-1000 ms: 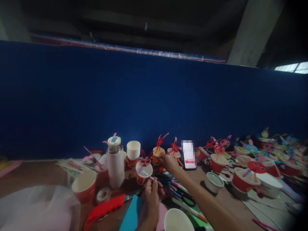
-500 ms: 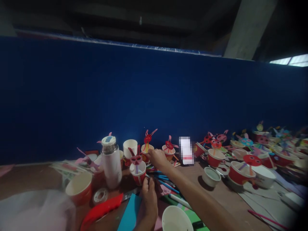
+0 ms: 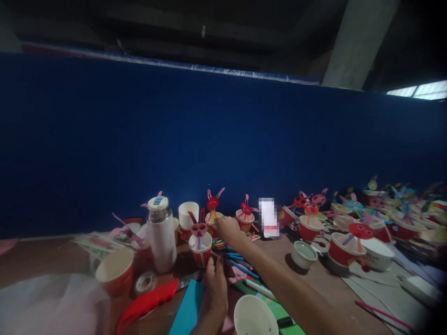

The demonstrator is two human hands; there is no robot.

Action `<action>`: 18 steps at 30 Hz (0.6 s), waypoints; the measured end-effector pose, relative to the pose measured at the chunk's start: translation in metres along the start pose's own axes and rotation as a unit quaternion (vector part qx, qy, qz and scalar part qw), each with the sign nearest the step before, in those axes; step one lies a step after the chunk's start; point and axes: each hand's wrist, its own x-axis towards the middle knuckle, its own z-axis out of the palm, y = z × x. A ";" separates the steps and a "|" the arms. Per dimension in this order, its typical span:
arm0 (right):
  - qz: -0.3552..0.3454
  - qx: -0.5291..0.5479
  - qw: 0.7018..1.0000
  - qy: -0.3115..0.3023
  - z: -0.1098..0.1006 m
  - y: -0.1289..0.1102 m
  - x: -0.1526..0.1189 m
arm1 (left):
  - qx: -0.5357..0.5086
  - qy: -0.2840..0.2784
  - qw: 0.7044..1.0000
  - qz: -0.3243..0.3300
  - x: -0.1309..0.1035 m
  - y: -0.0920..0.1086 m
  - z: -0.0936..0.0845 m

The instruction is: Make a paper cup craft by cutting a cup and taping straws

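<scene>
My right hand reaches across to a paper cup with a red paper rabbit standing up from it. Its fingers are closed at the cup's right side, and the fingertips are partly hidden. My left hand is nearer to me, thumb and fingers drawn together beside the lower right of a red-and-white paper cup. A thin pale end shows at those fingertips; what it belongs to is unclear. From that nearer cup rises a dark pink paper rabbit on a purple strip.
Left stand a white flask, a tape roll and a red-handled knife. A blue paper and a white cup lie close in front. Several pens spread mid-table. Decorated cups crowd the right; a blue panel stands behind.
The red rabbit at my right hand has shifted slightly left and its ears stand more upright. The nearer rabbit's ears have changed angle slightly. Both hands stay in nearly the same places.
</scene>
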 end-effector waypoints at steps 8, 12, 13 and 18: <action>0.018 0.029 0.999 0.013 0.003 0.007 -0.013 | 0.009 -0.008 1.000 0.023 0.005 -0.010 -0.001; 0.032 0.059 0.998 0.018 0.000 0.018 -0.022 | 0.029 0.006 0.999 0.021 0.005 -0.013 -0.003; 0.034 0.071 0.997 0.021 -0.001 0.020 -0.024 | 0.034 0.008 0.999 0.023 0.005 -0.014 -0.003; 0.061 0.157 0.985 0.043 -0.008 0.029 -0.027 | 0.028 -0.005 0.999 0.024 0.007 -0.015 -0.003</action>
